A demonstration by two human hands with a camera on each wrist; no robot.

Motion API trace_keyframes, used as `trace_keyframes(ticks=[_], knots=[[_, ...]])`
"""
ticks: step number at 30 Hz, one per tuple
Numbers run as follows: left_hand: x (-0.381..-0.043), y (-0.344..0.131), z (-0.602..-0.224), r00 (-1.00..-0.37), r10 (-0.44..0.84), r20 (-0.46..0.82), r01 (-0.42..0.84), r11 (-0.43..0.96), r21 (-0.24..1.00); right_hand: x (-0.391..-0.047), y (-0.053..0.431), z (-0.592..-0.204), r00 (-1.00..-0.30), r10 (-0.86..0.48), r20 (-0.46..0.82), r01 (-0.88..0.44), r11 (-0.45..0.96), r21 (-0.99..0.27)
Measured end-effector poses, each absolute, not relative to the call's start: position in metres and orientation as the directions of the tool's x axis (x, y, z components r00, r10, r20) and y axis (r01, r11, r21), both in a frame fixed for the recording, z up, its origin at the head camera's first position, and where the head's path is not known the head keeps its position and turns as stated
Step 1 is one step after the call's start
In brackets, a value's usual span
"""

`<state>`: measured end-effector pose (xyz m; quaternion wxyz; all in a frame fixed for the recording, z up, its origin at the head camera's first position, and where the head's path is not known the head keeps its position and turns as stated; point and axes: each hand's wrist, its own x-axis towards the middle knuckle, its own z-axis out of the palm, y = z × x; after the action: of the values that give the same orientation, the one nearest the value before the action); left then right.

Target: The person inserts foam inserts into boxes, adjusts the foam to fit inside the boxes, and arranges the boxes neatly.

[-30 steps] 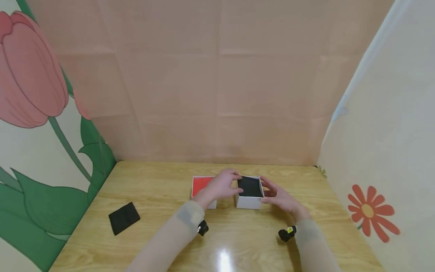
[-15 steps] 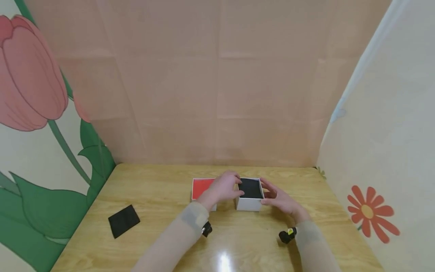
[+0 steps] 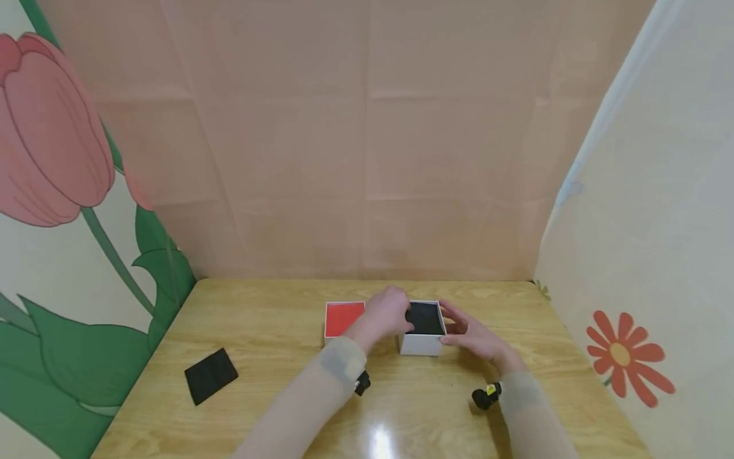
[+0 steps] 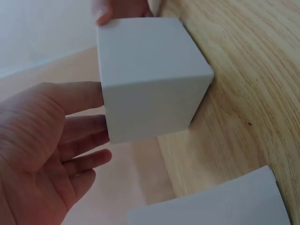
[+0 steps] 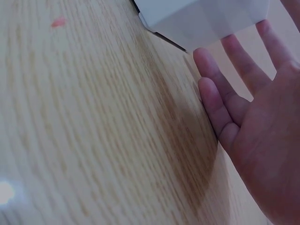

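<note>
A white box (image 3: 420, 345) with a black square piece (image 3: 425, 319) inside it stands on the table. My left hand (image 3: 387, 312) reaches over its left rim, thumb toward the near side. In the left wrist view, the left thumb and fingers extend behind the rim of the white box (image 4: 154, 110); their tips are hidden. My right hand (image 3: 473, 335) holds the box's right side, thumb at the near corner and index finger at the far one. The right wrist view shows the right hand's fingertips (image 5: 206, 58) at the box's underside edge.
To the left of this box stands a second white box with a red inside (image 3: 344, 317), partly behind the left forearm. A flat black square (image 3: 211, 376) lies at the table's left. The wooden table (image 3: 275, 299) ends at a beige backdrop, with printed flower panels on both sides.
My left hand has shifted slightly right and its fingers have bent further into the box with the black piece. The right hand and both boxes stay in place.
</note>
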<state>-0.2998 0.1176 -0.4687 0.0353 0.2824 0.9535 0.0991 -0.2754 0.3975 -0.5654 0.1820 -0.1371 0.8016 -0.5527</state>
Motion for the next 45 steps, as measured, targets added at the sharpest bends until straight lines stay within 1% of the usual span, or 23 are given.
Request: trace_keyframes(ticks=[7, 13, 16, 21, 25, 28, 31, 36, 38, 45], knots=[[-0.301, 0.119, -0.469, -0.835, 0.55, -0.018, 0.536, 0.821, 0.197, -0.277, 0.397, -0.566, -0.898, -0.413, -0.151, -0.009, 0.362, -0.932], [-0.308, 0.115, -0.463, -0.81, 0.587, 0.005, 0.577, 0.795, 0.186, -0.283, 0.397, -0.562, -0.898, -0.416, -0.142, -0.024, 0.368, -0.93], [-0.311, 0.116, -0.461, -0.775, 0.631, 0.016, 0.624, 0.763, 0.169, -0.283, 0.397, -0.562, -0.898, -0.415, -0.147, -0.014, 0.36, -0.933], [-0.316, 0.125, -0.459, -0.688, 0.725, 0.011, 0.717, 0.679, 0.158, -0.281, 0.4, -0.562, -0.895, -0.425, -0.139, -0.014, 0.337, -0.941], [-0.319, 0.133, -0.462, -0.645, 0.764, 0.008, 0.76, 0.641, 0.107, -0.279, 0.401, -0.564, -0.889, -0.435, -0.143, -0.011, 0.334, -0.942], [-0.32, 0.138, -0.466, -0.638, 0.77, -0.005, 0.767, 0.636, 0.08, -0.278, 0.401, -0.565, -0.887, -0.437, -0.145, -0.013, 0.338, -0.941], [-0.32, 0.14, -0.47, -0.644, 0.765, -0.023, 0.763, 0.644, 0.06, -0.276, 0.4, -0.565, -0.887, -0.439, -0.143, -0.012, 0.331, -0.943], [-0.316, 0.142, -0.471, -0.633, 0.773, -0.037, 0.774, 0.633, -0.026, -0.277, 0.398, -0.566, -0.883, -0.452, -0.126, -0.03, 0.324, -0.946], [-0.315, 0.143, -0.47, -0.627, 0.778, -0.038, 0.779, 0.626, -0.043, -0.278, 0.398, -0.566, -0.884, -0.45, -0.126, -0.033, 0.328, -0.944], [-0.319, 0.142, -0.465, -0.621, 0.783, -0.03, 0.783, 0.622, 0.002, -0.277, 0.399, -0.565, -0.881, -0.461, -0.108, -0.045, 0.308, -0.95]])
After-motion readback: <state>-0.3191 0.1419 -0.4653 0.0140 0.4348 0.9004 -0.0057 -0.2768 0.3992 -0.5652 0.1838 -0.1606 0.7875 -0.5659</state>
